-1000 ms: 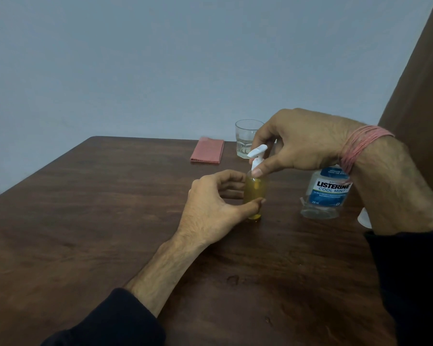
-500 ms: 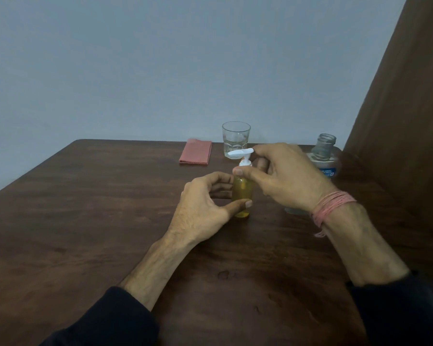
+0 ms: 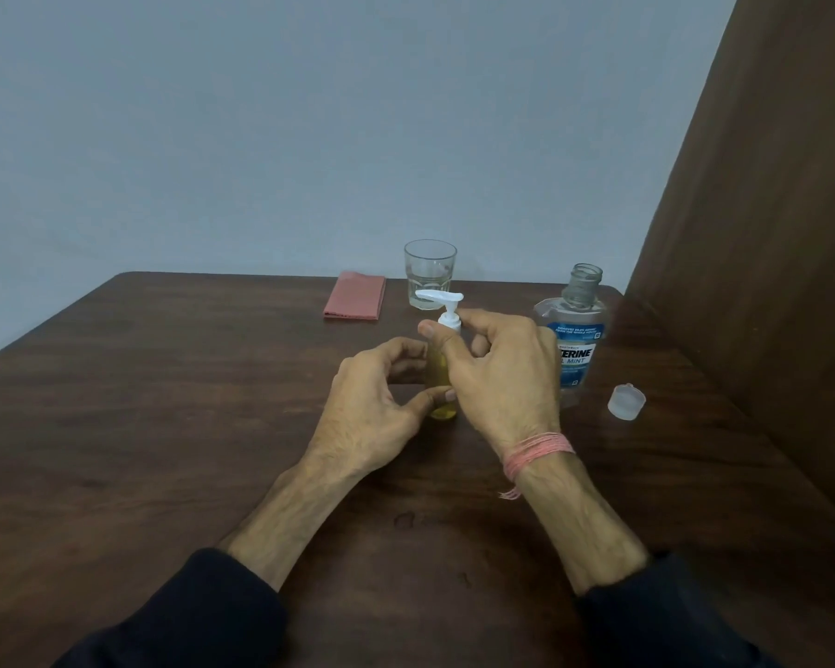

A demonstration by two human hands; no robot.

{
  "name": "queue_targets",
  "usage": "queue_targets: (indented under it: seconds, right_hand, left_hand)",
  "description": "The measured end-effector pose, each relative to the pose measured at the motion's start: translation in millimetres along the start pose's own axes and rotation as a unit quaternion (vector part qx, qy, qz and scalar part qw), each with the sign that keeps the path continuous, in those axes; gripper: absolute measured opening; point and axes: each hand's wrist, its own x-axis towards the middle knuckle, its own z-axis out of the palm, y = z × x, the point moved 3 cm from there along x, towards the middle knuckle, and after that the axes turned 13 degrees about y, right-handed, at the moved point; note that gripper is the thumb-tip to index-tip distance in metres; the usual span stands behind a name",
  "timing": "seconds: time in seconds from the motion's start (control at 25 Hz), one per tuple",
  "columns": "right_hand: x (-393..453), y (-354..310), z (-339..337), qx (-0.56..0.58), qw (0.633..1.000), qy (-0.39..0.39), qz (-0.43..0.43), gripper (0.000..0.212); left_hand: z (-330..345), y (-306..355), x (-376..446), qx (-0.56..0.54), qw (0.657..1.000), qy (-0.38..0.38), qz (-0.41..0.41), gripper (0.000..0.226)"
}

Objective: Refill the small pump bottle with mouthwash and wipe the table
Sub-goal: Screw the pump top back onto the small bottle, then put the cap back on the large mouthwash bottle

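Observation:
A small pump bottle (image 3: 440, 378) with yellow liquid stands upright on the dark wooden table (image 3: 165, 426). Its white pump head (image 3: 442, 301) points left. My left hand (image 3: 377, 402) holds the bottle's lower body between thumb and fingers. My right hand (image 3: 497, 373) grips the white collar under the pump with thumb and forefinger. Behind my right hand stands the mouthwash bottle (image 3: 574, 330), blue label, neck uncapped. Its clear cap (image 3: 626, 401) lies to the right. A folded pink cloth (image 3: 355, 302) lies at the table's far edge.
A glass tumbler (image 3: 430, 274) with a little clear liquid stands just behind the pump bottle. A brown wooden panel (image 3: 767, 282) rises along the table's right side. A grey wall is behind.
My right arm has dropped lower and my fingers have shifted on the pump collar, so the pump head has turned. The view has tilted, now showing the mouthwash bottle's open neck and its cap.

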Motion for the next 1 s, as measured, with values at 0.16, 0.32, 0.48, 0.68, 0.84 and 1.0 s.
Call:
queue_targets:
  seconds: [0.16, 0.32, 0.48, 0.68, 0.84, 1.0]
  right_hand:
    - [-3, 3, 1, 0.011, 1.000, 0.002, 0.022, 0.056]
    - [-7, 8, -2, 0.021, 1.000, 0.006, -0.004, 0.050]
    - [-15, 15, 3, -0.005, 0.998, -0.038, -0.050, 0.051]
    - [-17, 13, 3, -0.005, 0.997, -0.061, -0.046, 0.069]
    - [-18, 4, -32, 0.029, 0.996, 0.058, -0.065, 0.038]
    - [3, 18, -87, 0.116, 0.971, 0.192, -0.080, 0.024]
  left_hand:
    - [0, 3, -4, 0.002, 1.000, 0.003, -0.007, 0.050]
    - [1, -4, -1, -0.034, 0.999, -0.021, -0.025, 0.051]
    - [1, -14, 6, -0.029, 0.998, -0.039, -0.035, 0.055]
    - [-1, -11, 7, -0.007, 0.999, -0.040, 0.007, 0.063]
    - [-19, 9, -2, -0.065, 0.994, 0.089, 0.000, 0.064]
    - [-14, 51, -25, -0.113, 0.979, 0.158, 0.059, 0.032]
